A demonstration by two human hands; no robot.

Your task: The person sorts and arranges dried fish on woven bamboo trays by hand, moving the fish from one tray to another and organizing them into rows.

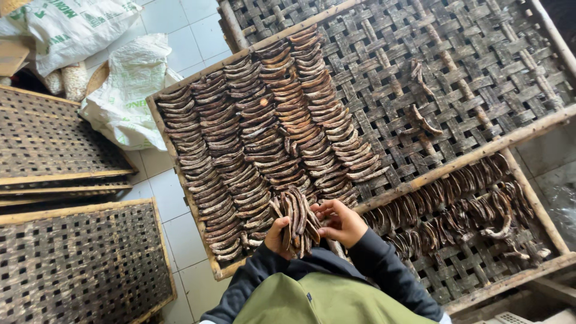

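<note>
My left hand [277,236] grips a bundle of dark brown curved pods [296,219], held upright in front of my chest. My right hand [341,223] touches the right side of that bundle, fingers curled on the pods. Both hands hover over the near edge of a woven bamboo tray [468,66]. Several neat rows of the same pods [264,132] cover the tray's left part. Two loose pods [423,120] lie on its bare weave to the right.
A lower woven tray [480,264] at the right holds more pods [456,210]. Stacked woven trays [54,138] and another tray [84,264] sit at the left on the white tiled floor [180,234]. White sacks [129,90] lie at the top left.
</note>
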